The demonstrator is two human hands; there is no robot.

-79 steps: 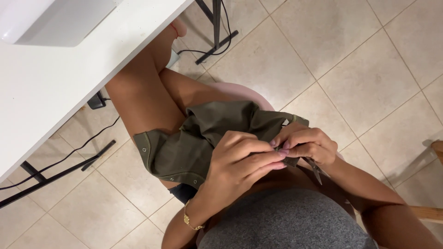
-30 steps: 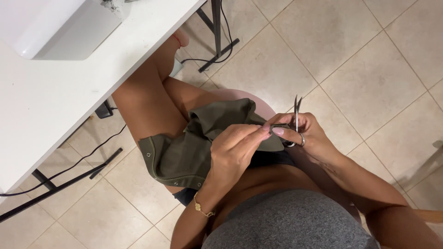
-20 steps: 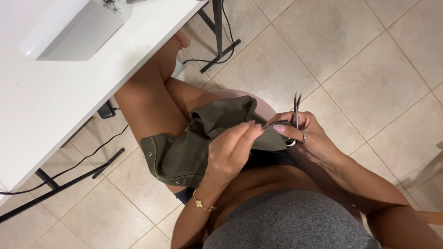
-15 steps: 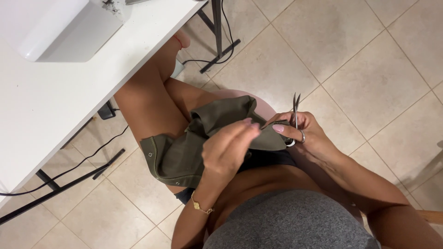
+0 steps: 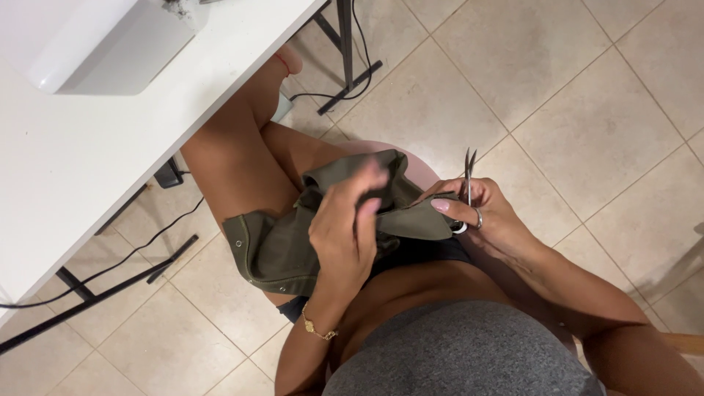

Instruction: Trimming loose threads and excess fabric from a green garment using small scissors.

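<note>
**Small scissors held upright beside an olive garment on the lap**

The right hand (image 5: 493,220) holds a pair of small scissors (image 5: 467,182) with a finger through one of the ring handles, the fingers curled closed around the handles. The blades point up and away from the body, almost vertical in the view, and look nearly closed, with only a thin gap at the tips. The long axis of the scissors therefore runs across the edge of the cloth rather than along it.

The olive-green garment (image 5: 279,246) lies bunched on the person's lap and thigh, directly to the left of the scissors. One fold of it reaches right up to the right hand, whose fingertips pinch or touch that edge just below the blades. The left hand (image 5: 348,224) lies over the middle of the garment, fingers spread and slightly blurred, pressing or gathering the cloth; it has no tool in it. A thin gold bracelet (image 5: 320,331) sits at that wrist. Of the two hands, the right is nearer the free edge of the cloth and the left covers the bulk of it.

The person sits with legs tucked under a white table (image 5: 110,147), on which a white sewing machine (image 5: 95,44) stands at the top left. Dark cables (image 5: 169,220) trail over the beige tiled floor (image 5: 572,95) beside the table's black metal legs (image 5: 345,44).
</note>
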